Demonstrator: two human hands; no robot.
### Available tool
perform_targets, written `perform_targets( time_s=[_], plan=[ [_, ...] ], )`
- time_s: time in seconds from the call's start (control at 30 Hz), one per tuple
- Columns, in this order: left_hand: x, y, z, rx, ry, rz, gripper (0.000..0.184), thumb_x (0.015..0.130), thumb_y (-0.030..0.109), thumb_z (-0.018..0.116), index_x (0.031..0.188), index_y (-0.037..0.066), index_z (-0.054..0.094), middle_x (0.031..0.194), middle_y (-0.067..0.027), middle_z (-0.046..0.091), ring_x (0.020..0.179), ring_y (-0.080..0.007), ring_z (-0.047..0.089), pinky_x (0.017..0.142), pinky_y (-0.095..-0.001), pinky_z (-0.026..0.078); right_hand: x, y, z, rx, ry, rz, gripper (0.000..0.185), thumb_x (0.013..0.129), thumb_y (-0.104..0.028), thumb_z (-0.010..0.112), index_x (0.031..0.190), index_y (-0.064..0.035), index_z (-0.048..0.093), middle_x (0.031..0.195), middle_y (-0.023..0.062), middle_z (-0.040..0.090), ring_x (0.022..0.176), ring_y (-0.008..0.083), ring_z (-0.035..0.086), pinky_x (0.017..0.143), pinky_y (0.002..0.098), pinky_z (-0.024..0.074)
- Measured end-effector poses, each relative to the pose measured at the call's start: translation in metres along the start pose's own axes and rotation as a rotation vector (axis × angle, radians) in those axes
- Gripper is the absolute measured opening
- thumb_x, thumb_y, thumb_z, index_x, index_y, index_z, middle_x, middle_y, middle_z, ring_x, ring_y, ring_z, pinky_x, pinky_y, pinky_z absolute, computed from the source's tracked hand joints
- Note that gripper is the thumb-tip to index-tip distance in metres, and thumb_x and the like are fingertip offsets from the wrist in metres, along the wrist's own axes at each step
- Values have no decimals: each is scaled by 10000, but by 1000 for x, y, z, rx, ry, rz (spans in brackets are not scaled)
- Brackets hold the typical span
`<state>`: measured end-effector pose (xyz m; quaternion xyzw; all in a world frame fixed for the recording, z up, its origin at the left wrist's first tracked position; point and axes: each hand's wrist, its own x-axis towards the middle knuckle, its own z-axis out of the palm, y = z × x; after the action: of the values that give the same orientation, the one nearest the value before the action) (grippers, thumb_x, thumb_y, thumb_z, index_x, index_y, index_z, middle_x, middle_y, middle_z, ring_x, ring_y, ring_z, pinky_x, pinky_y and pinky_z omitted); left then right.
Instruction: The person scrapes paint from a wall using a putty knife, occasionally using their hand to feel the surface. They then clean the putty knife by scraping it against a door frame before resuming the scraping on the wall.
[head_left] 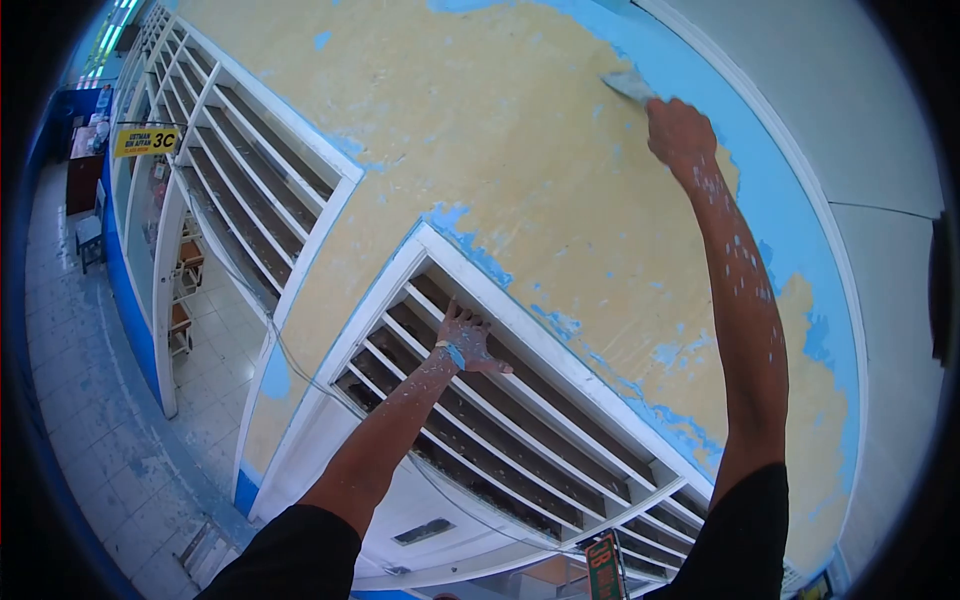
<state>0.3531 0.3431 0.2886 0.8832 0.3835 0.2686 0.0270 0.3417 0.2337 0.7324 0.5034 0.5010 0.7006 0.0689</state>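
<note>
High on the wall, my right hand (684, 138) is closed around a scraper (628, 86). Its flat blade lies against the wall near the border between bare yellowish plaster (520, 130) and remaining blue paint (700, 85). My left hand (468, 338) rests with spread fingers on the white slats of a louvred vent (560, 400), below and to the left. Flecks of pale blue paint cover both forearms, and a blue chip sticks near my left wrist.
A second slatted vent (250, 160) is set in the wall at left, above a doorway. A yellow 3C sign (147, 142) hangs there. Thin cable (300, 370) droops along the frames. Far below is a tiled floor (100, 430) with paint flakes and a chair (90, 236).
</note>
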Motion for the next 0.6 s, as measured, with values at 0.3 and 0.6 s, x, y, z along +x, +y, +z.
perform_targets(
  time_s=[0.3,0.6],
  plan=[
    [-3,9,-9,8,-80,-30,1286,682,1003,449,1602,108,359,1669,-119,330,1564,-319,246,1254,-594,-47,-148,34,-14,-30,-121,175,116,925,-150,596,950,-98,697,886,142,702,832,336,729,699,470,577],
    [-1,9,-11,-9,-47,-17,1300,671,982,506,1571,50,395,1619,-168,405,1533,-348,305,1274,-554,74,-173,26,4,-14,-146,172,147,937,-166,605,917,-104,736,878,128,712,839,322,738,710,444,600]
  ],
)
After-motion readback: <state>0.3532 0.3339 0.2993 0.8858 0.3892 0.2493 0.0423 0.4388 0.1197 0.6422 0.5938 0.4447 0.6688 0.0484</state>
